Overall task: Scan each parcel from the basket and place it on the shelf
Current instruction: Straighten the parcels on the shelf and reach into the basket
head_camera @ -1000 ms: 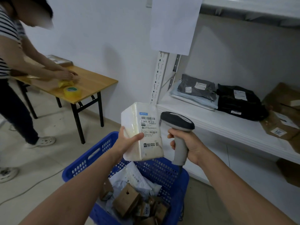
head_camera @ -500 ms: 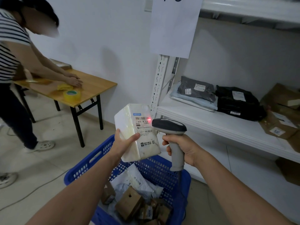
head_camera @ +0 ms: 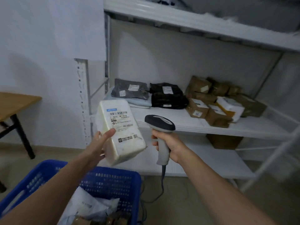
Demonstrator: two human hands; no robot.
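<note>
My left hand [head_camera: 97,145] grips a white box-shaped parcel [head_camera: 123,143] from its left side, thumb on the label face, which carries barcodes and points up toward me. My right hand [head_camera: 167,143] holds the grey handle of a barcode scanner [head_camera: 159,123], whose dark head sits just right of the parcel. Below, the blue basket [head_camera: 110,177] holds white bags and brown boxes. The white shelf [head_camera: 186,124] lies right behind the parcel and scanner.
On the shelf lie grey and black bags [head_camera: 167,96] and several brown boxes [head_camera: 215,101], with bare board in front of them. A brown box [head_camera: 224,141] sits on the lower shelf. A wooden table [head_camera: 14,103] stands at left. The scanner cable [head_camera: 162,185] hangs to the floor.
The view has swung right toward the shelf, so the person at the table is out of frame. The parcel and scanner have moved apart a little, and the red scan light is gone.
</note>
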